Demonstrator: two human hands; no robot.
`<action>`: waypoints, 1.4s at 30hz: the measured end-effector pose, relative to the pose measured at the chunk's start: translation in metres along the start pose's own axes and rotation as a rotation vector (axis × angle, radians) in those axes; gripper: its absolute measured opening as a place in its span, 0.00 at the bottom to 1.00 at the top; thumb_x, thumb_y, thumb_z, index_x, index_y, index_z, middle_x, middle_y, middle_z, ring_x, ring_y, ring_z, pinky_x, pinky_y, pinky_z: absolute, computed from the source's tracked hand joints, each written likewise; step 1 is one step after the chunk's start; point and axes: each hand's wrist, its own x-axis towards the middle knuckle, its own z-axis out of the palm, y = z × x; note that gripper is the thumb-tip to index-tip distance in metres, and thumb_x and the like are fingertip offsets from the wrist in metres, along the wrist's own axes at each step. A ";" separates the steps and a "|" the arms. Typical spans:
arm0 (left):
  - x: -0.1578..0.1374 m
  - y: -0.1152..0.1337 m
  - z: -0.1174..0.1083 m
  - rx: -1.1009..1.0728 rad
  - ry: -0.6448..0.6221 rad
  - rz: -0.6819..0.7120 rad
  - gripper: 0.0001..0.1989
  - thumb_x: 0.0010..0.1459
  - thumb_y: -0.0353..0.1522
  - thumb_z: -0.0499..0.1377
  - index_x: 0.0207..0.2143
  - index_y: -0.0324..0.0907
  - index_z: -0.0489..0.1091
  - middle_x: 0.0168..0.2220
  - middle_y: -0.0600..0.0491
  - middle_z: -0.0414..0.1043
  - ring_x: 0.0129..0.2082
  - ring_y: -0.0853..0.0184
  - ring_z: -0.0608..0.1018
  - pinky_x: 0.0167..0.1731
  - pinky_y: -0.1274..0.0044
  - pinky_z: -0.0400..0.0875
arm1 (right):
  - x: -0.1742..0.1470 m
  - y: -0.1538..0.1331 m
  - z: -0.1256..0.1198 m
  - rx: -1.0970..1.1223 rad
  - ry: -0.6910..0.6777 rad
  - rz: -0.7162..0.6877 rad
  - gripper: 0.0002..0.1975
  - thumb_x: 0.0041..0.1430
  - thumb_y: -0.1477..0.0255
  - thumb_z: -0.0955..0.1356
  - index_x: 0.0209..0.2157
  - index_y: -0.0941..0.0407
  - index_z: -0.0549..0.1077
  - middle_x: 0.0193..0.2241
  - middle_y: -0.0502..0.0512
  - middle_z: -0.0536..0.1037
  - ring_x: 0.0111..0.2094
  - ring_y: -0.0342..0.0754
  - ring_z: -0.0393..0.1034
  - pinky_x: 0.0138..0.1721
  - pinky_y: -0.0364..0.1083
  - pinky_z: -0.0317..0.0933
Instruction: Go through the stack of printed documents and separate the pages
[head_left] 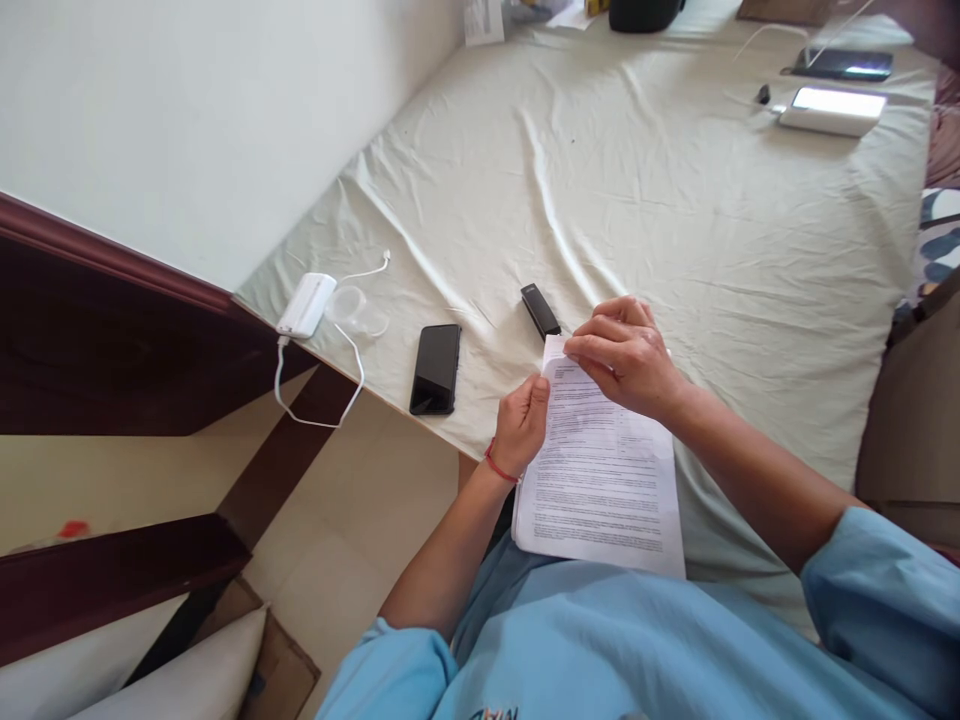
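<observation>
A stack of printed white paper sheets lies on the pale green bed sheet in front of me. My left hand, with a red band at the wrist, pinches the left edge of the papers near the top. My right hand presses its fingers onto the top left corner of the same stack. A small black stapler rests on the bed just beyond that corner, close to my right fingers but apart from them.
A black phone lies near the bed edge. Further left sit a white power bank with its cable and a clear lid. At the far right are a white device and another phone. A dark wooden frame stands left.
</observation>
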 end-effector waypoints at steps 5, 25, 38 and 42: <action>0.003 0.003 -0.001 -0.024 0.033 0.013 0.29 0.71 0.56 0.50 0.28 0.43 0.60 0.25 0.58 0.57 0.27 0.70 0.62 0.29 0.76 0.58 | 0.000 0.005 0.005 0.056 0.057 -0.066 0.11 0.74 0.69 0.65 0.39 0.51 0.80 0.35 0.51 0.85 0.48 0.55 0.70 0.50 0.56 0.56; 0.005 0.014 -0.008 0.081 0.015 0.085 0.25 0.72 0.49 0.52 0.37 0.40 0.77 0.26 0.56 0.69 0.27 0.70 0.68 0.30 0.77 0.63 | 0.008 0.012 -0.006 0.232 0.007 0.008 0.09 0.70 0.70 0.69 0.38 0.51 0.83 0.29 0.54 0.81 0.41 0.54 0.69 0.46 0.54 0.65; 0.001 0.019 -0.007 0.129 0.020 0.142 0.24 0.74 0.48 0.51 0.42 0.42 0.78 0.29 0.55 0.73 0.29 0.69 0.71 0.31 0.77 0.66 | 0.009 0.004 -0.010 0.214 0.074 0.041 0.05 0.66 0.72 0.71 0.34 0.51 0.78 0.30 0.51 0.81 0.43 0.55 0.71 0.49 0.56 0.61; 0.002 0.020 -0.007 0.140 0.032 0.159 0.24 0.74 0.49 0.50 0.42 0.42 0.78 0.29 0.55 0.74 0.29 0.69 0.71 0.31 0.77 0.67 | 0.010 0.002 -0.011 0.213 0.079 0.036 0.06 0.67 0.72 0.70 0.34 0.51 0.79 0.30 0.52 0.81 0.44 0.55 0.71 0.49 0.56 0.62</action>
